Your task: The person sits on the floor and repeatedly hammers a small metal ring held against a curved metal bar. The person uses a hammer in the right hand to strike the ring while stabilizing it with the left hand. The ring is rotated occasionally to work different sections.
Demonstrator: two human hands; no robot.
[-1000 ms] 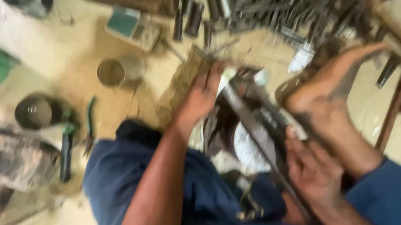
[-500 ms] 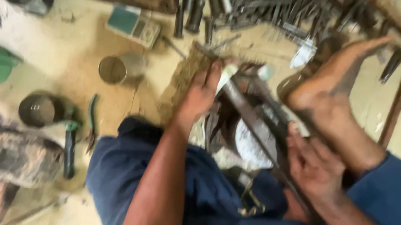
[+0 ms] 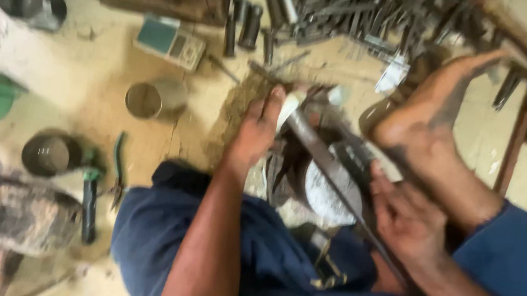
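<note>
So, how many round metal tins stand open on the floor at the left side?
2. One tin stands near the small grey device; the other tin stands lower left, beside the green-handled tool. More may be hidden.

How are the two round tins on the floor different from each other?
The pale tin near the small grey calculator-like device looks light and shiny, while the dark tin near the green-handled pliers looks blackened. The pale tin lies farther from the person, and the dark tin lies closer, beside a green-handled tool. Both are round, open-topped and stand on the sandy floor, to the left of the left hand.
</note>
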